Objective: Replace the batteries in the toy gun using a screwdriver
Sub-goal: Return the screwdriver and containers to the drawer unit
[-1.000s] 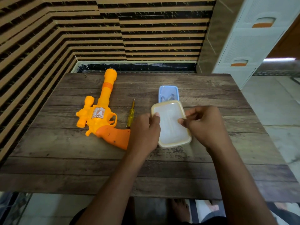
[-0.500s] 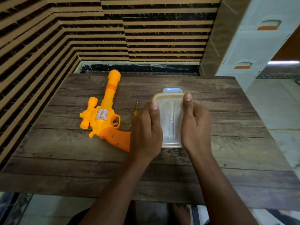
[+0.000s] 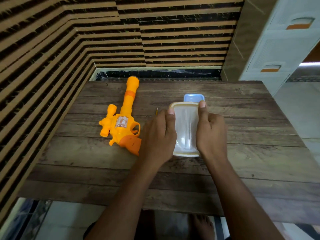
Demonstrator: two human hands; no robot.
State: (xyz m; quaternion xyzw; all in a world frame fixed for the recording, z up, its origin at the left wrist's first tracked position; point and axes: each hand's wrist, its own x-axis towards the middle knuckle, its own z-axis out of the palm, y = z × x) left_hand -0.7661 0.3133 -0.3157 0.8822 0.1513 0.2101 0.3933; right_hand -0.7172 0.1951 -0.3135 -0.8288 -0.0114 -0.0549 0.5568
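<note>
An orange toy gun [image 3: 123,122] lies on the wooden table [image 3: 251,153], barrel pointing away, grip near my left hand. Both hands hold a translucent lidded box [image 3: 186,129] with a cream rim at the table's middle. My left hand [image 3: 158,137] grips its left side and my right hand [image 3: 210,134] grips its right side, fingers curled over the top. Only the tip of the yellow screwdriver [image 3: 156,111] shows, just beyond my left hand. A small blue box [image 3: 194,97] peeks out behind the translucent box.
A striped wall runs along the left and the back of the table. A white drawer cabinet [image 3: 284,45] stands at the back right. The table's near edge is by my arms, with tiled floor below.
One second ago my fingertips touched the box's edges as it lay askew. Both hands have since closed over its sides and turned it straight. The screwdriver is now mostly hidden behind my left hand.
</note>
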